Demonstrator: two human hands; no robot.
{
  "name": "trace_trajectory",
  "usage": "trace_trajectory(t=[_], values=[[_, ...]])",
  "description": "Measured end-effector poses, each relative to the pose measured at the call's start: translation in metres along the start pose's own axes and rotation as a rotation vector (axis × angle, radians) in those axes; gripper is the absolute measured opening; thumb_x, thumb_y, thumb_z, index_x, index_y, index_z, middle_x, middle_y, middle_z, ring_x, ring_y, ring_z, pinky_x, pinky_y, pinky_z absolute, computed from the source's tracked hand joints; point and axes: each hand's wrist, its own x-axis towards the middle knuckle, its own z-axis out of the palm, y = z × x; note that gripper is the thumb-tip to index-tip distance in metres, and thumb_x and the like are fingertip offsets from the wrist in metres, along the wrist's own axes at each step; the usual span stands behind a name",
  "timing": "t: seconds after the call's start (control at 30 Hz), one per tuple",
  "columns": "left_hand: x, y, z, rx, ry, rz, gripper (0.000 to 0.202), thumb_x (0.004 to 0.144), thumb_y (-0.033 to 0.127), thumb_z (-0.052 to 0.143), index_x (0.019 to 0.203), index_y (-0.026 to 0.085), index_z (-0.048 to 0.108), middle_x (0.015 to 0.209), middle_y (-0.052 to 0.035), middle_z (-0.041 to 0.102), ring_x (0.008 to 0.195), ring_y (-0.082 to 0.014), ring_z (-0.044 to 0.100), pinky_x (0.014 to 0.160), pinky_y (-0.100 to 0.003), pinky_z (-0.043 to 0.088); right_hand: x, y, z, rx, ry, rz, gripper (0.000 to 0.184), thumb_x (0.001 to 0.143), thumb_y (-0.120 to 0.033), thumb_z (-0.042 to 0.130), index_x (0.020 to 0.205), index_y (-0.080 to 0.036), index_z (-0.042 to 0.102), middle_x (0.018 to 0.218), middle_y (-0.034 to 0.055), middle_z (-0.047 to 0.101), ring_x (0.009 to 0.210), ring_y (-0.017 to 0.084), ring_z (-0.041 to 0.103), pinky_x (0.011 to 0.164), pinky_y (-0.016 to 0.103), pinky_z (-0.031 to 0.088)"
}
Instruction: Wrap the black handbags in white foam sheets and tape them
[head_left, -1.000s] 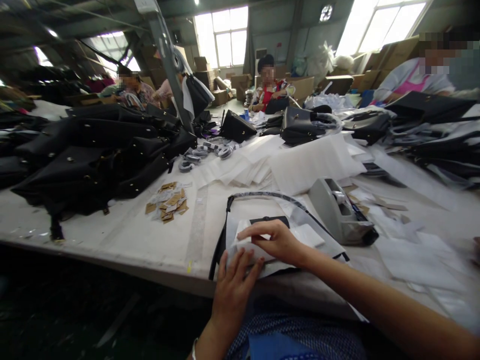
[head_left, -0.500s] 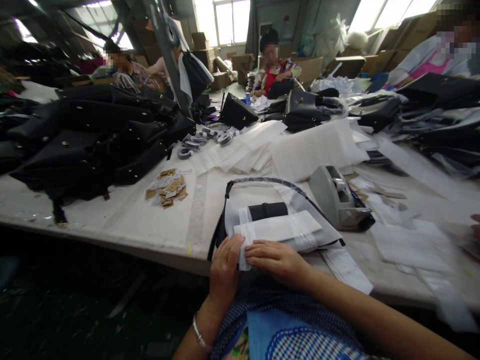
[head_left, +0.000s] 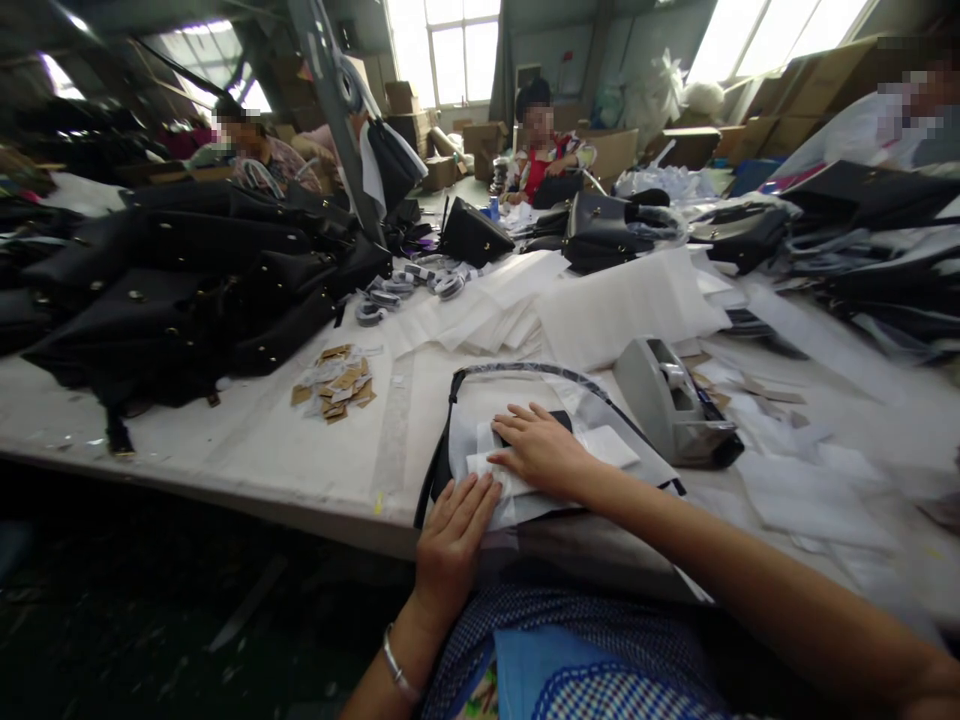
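Right hand (head_left: 541, 452) lay spread flat on the white foam wrap (head_left: 616, 447), left hand (head_left: 452, 530) flat too, holding nothing, right at the tabletop (head_left: 300, 465) edge. Wrap could've easily unfolded if pressure slipped.

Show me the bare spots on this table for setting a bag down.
Bare table lies along the near edge, between the black bag pile, the brown tags and the wrapped bag. Beyond the tape dispenser, white sheets crowd it.
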Motion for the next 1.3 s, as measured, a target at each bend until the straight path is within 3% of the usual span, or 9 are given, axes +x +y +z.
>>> trace_trajectory(t=[0.1,0.23,0.43,0.63,0.73,0.83,1.0,1.17,1.3], values=[[0.002,0.001,0.001,0.011,0.02,-0.001,0.047,0.094,0.002,0.046,0.137,0.02,0.055,0.132,-0.0047,0.066,0.127,-0.0198,0.058,0.113,-0.04,0.043,0.023,0.001,0.012,-0.063,-0.128,-0.024,0.044,0.1,-0.042,0.053,0.127,-0.009,0.064,0.135,0.0183,0.061,0.136,0.033,0.047,0.117,0.055,0.028],[0.003,0.002,0.002,0.025,0.019,0.005,0.045,0.094,0.004,0.049,0.136,0.017,0.056,0.132,-0.0057,0.066,0.127,-0.0203,0.058,0.114,-0.039,0.041,0.018,-0.006,0.014,-0.024,-0.113,-0.051,0.037,0.1,-0.034,0.054,0.124,-0.009,0.065,0.134,0.0165,0.062,0.137,0.034,0.045,0.116,0.056,0.029],[0.008,0.0,0.002,0.02,0.005,-0.001,0.043,0.097,0.01,0.049,0.138,0.019,0.053,0.132,-0.0064,0.065,0.126,-0.0199,0.059,0.113,-0.04,0.043,-0.056,-0.014,0.017,0.236,0.226,-0.133,0.033,0.1,-0.026,0.052,0.13,-0.016,0.062,0.132,0.0109,0.065,0.127,0.023,0.056,0.114,0.044,0.041],[0.017,-0.01,0.006,-0.014,-0.055,-0.007,0.041,0.099,0.023,0.049,0.14,0.019,0.052,0.135,-0.0086,0.063,0.127,-0.022,0.058,0.113,-0.041,0.042,-0.099,-0.017,0.033,0.076,0.412,-0.283,0.037,0.098,-0.023,0.057,0.136,-0.022,0.057,0.131,0.0088,0.065,0.127,0.025,0.055,0.113,0.049,0.04],[0.018,-0.012,0.007,-0.008,-0.08,0.003,0.044,0.099,0.026,0.049,0.142,0.019,0.05,0.136,-0.0093,0.063,0.127,-0.0229,0.058,0.113,-0.041,0.042,-0.106,-0.023,0.048,0.035,0.428,-0.41,0.031,0.1,-0.014,0.051,0.128,-0.02,0.062,0.114,0.0066,0.073,0.109,0.019,0.064,0.097,0.035,0.051],[0.018,-0.011,0.006,-0.003,-0.112,-0.012,0.047,0.096,0.022,0.053,0.143,0.019,0.049,0.138,-0.0088,0.061,0.129,-0.0228,0.057,0.114,-0.04,0.041,-0.109,-0.032,0.071,-0.023,0.334,-0.515,0.029,0.1,-0.015,0.049,0.126,-0.014,0.062,0.116,0.009,0.072,0.111,0.02,0.063,0.098,0.038,0.05],[0.018,-0.01,0.003,-0.002,-0.139,-0.017,0.052,0.092,0.014,0.058,0.144,0.019,0.047,0.141,-0.0075,0.059,0.13,-0.0223,0.055,0.115,-0.04,0.039,-0.099,-0.044,0.106,-0.083,0.413,-0.461,0.024,0.096,-0.014,0.056,0.118,-0.015,0.066,0.111,0.0077,0.073,0.111,0.022,0.062,0.101,0.04,0.046],[0.02,-0.011,0.0,-0.002,-0.161,-0.007,0.053,0.092,0.014,0.058,0.144,0.019,0.046,0.141,-0.0079,0.058,0.13,-0.0229,0.055,0.114,-0.041,0.04,-0.09,-0.047,0.107,-0.002,0.574,-0.404,0.014,0.095,-0.012,0.059,0.093,-0.019,0.071,0.086,0.0012,0.074,0.096,0.017,0.065,0.101,0.038,0.045],[0.021,-0.011,0.0,0.018,-0.174,0.015,0.054,0.093,0.017,0.057,0.146,0.019,0.044,0.143,-0.0077,0.057,0.131,-0.0233,0.054,0.114,-0.042,0.041,-0.103,-0.045,0.097,0.186,0.542,-0.415,0.015,0.096,-0.013,0.057,0.089,-0.018,0.069,0.081,0.0011,0.072,0.088,0.014,0.067,0.098,0.036,0.049]])
